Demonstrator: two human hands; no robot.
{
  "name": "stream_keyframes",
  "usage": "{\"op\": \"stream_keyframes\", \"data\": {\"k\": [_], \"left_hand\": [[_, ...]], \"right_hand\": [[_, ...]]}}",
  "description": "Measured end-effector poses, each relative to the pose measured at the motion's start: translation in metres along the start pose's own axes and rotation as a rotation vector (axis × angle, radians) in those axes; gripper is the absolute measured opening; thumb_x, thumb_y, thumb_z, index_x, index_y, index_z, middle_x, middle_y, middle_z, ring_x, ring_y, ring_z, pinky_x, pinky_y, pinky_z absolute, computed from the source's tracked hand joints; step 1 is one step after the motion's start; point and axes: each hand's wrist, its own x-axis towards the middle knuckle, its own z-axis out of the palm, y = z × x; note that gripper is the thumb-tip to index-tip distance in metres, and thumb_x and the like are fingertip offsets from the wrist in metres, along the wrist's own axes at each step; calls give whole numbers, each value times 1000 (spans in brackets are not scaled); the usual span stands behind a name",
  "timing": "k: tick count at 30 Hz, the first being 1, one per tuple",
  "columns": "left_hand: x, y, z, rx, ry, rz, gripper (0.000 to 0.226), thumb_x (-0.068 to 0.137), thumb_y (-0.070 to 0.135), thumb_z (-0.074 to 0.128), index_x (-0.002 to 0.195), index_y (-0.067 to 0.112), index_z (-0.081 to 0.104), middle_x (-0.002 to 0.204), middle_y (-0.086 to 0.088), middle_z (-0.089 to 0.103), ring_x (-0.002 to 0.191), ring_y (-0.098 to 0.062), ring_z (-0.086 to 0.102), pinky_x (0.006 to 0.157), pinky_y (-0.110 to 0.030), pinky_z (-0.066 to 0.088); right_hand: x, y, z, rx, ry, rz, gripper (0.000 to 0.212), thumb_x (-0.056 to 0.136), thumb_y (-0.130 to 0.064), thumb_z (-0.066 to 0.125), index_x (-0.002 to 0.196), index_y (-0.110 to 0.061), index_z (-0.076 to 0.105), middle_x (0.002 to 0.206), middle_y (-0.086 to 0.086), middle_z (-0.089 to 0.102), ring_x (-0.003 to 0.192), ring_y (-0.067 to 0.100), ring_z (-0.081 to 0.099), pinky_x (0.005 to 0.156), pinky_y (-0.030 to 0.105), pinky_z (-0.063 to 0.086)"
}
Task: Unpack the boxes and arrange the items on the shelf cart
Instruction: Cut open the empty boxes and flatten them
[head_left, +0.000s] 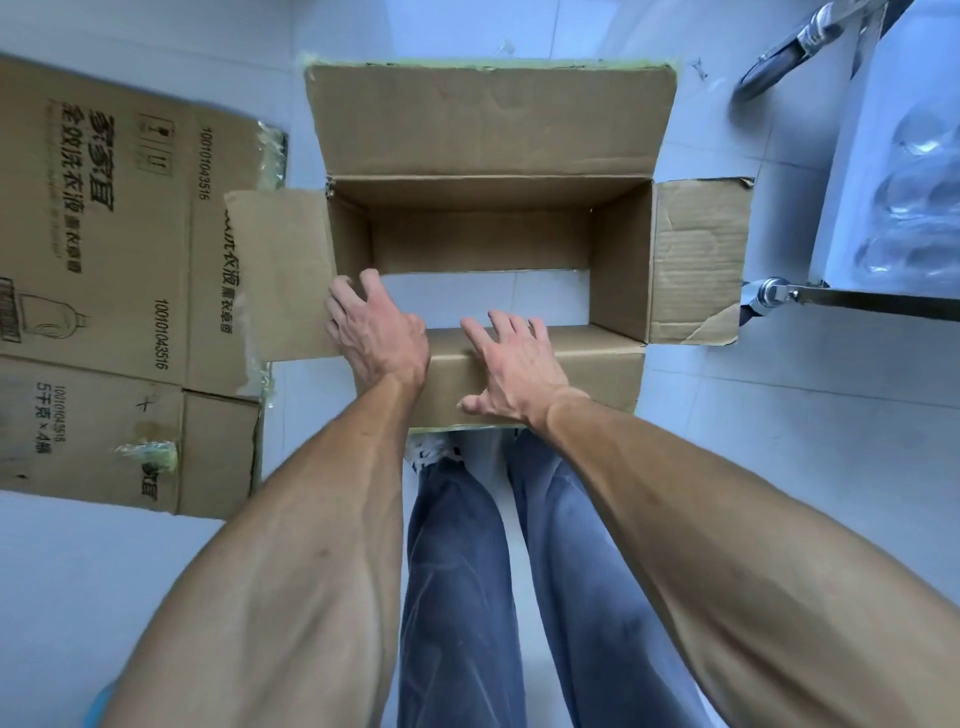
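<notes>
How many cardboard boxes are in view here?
2. An open box sits on the floor ahead, with both hands, left and right, on its near flap. A printed box lies to the left. Others may be out of frame.

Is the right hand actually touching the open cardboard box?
Touching. In the head view the right hand lies with straight fingers flat on the near flap of the open box.

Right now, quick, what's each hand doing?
Left hand: open, fingers spread on the near flap of the empty brown cardboard box.
Right hand: open, flat on that flap.
</notes>
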Motion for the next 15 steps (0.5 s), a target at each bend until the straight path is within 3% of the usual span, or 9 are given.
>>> {"op": "stream_keyframes", "data": {"k": [2,4,6,9,11,13,15], "left_hand": [[-3,-15,-4,5,35,-1,41,74,2,58,112,15,53,116,-12,48,106,-30,48,88,-36,36],[-9,-31,-6,23,59,-26,38,72,2,59,108,14,51,112,-11,48,101,-29,48,85,-37,36],[-15,-49,-6,38,55,-115,41,73,4,58,112,11,47,117,-14,47,104,-30,47,86,-39,36],[-19,-76,0,-45,-120,-393,56,88,18,57,137,3,33,135,-21,42,117,-36,48,91,-44,40],[-24,-92,5,-220,-284,-596,56,94,25,50,142,2,29,138,-21,44,119,-39,52,90,-44,42],[-27,-105,11,-351,-394,-698,46,96,23,44,136,2,41,134,-21,52,117,-38,56,84,-39,43],[-31,-115,17,-416,-503,-655,40,95,17,44,129,0,53,130,-21,58,116,-38,57,89,-37,47]], "right_hand": [[-6,-16,10,-108,46,-31,113,67,-69,69,152,-25,9,150,20,27,136,35,29,111,51,22],[-12,-32,20,-160,-20,-24,123,68,-67,72,154,-25,-6,156,23,15,143,38,19,115,55,16],[-15,-48,27,-172,-100,40,117,77,-53,73,155,-23,-9,154,25,17,143,40,19,116,55,14],[-10,-64,26,-106,-41,152,65,93,-17,51,149,-20,21,137,19,42,127,35,39,111,49,25],[0,-65,20,-82,39,161,35,98,-12,37,132,-18,43,123,12,54,116,31,48,106,46,29],[9,-62,14,-52,69,158,30,100,-11,31,119,-18,54,113,9,60,108,28,54,102,42,31],[13,-57,11,-37,99,136,31,98,-7,32,111,-18,57,106,8,64,102,28,57,95,39,33]]}}
